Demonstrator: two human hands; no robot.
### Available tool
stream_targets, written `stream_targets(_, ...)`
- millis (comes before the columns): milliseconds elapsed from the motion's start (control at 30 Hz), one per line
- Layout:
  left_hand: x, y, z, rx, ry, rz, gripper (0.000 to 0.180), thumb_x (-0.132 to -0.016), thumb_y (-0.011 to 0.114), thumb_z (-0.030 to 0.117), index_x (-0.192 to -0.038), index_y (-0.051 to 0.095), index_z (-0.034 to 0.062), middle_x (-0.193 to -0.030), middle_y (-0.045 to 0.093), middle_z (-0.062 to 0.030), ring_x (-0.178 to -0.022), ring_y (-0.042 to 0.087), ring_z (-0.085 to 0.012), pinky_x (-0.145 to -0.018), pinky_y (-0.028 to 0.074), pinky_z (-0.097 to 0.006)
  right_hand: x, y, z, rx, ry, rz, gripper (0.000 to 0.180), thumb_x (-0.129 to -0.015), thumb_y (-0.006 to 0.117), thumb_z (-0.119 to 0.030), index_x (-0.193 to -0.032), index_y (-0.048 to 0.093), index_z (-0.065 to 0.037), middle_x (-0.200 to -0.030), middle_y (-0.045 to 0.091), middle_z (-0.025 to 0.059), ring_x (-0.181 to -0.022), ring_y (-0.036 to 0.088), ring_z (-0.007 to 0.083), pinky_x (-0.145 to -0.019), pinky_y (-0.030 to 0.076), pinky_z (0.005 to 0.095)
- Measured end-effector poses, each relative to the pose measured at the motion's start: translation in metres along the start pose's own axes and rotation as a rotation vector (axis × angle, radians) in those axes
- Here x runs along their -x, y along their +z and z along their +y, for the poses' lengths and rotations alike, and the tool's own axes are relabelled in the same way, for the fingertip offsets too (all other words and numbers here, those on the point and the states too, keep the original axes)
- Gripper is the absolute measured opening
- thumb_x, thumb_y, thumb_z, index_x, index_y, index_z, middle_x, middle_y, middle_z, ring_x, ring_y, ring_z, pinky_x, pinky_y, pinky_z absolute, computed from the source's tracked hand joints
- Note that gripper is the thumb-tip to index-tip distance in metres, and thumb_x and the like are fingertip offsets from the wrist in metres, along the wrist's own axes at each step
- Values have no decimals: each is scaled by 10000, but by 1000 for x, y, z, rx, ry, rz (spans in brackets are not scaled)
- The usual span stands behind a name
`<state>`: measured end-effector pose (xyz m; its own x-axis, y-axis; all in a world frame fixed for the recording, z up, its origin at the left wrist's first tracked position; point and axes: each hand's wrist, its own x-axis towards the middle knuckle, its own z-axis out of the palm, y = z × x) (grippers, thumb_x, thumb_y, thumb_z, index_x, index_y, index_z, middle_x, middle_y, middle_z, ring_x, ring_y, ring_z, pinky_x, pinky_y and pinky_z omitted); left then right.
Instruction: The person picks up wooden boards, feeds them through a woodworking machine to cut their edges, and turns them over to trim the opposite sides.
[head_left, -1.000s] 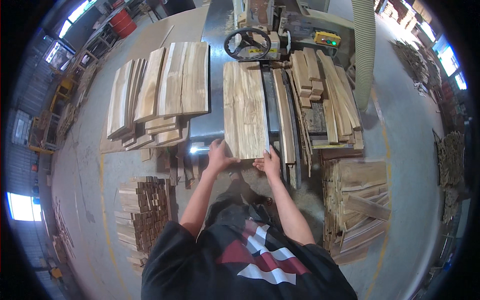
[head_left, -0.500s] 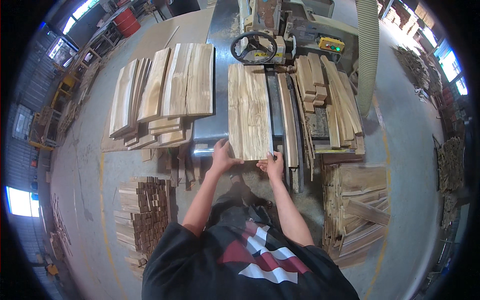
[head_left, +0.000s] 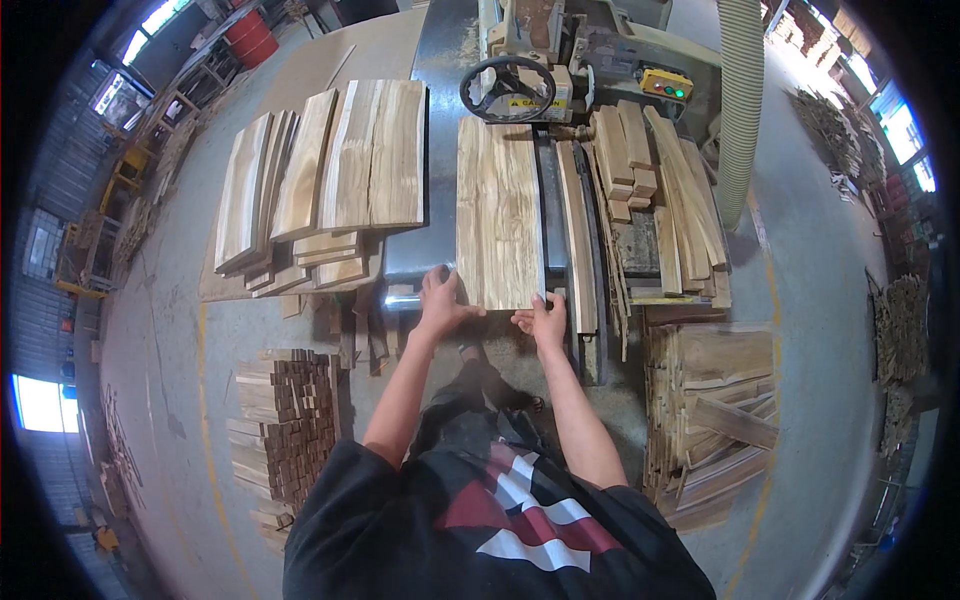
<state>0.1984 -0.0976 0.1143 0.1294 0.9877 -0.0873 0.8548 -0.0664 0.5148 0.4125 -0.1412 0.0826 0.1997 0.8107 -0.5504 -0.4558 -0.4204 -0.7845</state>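
Observation:
A wide, pale wooden board (head_left: 497,215) lies flat on the machine's metal table, its far end close to the black handwheel (head_left: 508,90). My left hand (head_left: 441,302) grips the near left corner, thumb along the near edge and fingers by the left side. At the near right corner, my right hand (head_left: 543,321) pinches the board's edge between thumb and curled fingers. A thin metal strip (head_left: 541,262) runs along the board's right side. To its right lie long narrow wood strips (head_left: 575,240).
Stacked boards (head_left: 375,160) stand on the left of the table. Short blocks (head_left: 613,150) and long offcuts (head_left: 690,200) lie to the right. A ribbed hose (head_left: 740,120) hangs beside a yellow button box (head_left: 665,85). Wood piles (head_left: 285,420) (head_left: 715,400) flank me on the floor.
The board has slid slightly away from me, toward the handwheel, with both hands following at its near corners. The whole view has shifted a little too.

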Motion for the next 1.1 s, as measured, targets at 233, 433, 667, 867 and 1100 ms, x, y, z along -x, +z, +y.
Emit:
stream_targets(233,-43,-4,8,-273,46,1,1027,-478,917,502,-1266,589,-69,-1504,333,-275,-1427,240,-458,-1123,244,-576,-23,15,-20,41,-18,15,277,-1034,504,-202,-1228,364,-62,-851,676,216,-655,704,261,-495,525,284)
stream_targets(433,-82,-17,20,-386,81,-163,920,-467,920,494,-1139,670,-83,-1514,374,-220,-1437,227,-468,-1128,247,-570,-46,21,-28,30,-28,6,305,-1024,523,-187,-1238,343,-63,-813,662,189,-628,687,249,-469,512,282)
stream_targets(667,-126,-35,22,-393,200,-167,1040,-487,901,546,-1249,607,-99,-1620,203,-165,-1476,128,-475,-1161,181,-582,-101,30,-50,0,48,6,319,-1011,544,-162,-1233,333,-75,-816,662,204,-602,672,240,-441,478,282)
stream_targets(867,-140,-41,24,-513,214,-267,1110,-467,889,579,-1287,577,-101,-1620,206,-181,-1498,74,-451,-1181,127,-575,-92,46,-38,-13,-63,72,345,-1011,547,-171,-1277,341,-90,-776,674,185,-532,637,213,-420,414,274)
stream_targets(1100,-121,7,17,-63,-109,-143,1182,-614,827,608,-1419,367,-126,-1582,145,-328,-1483,117,-477,-1178,176,-556,-90,37,-36,-70,-74,145,361,-1000,569,-206,-1281,364,-108,-711,661,138,-509,620,199,-429,412,277)
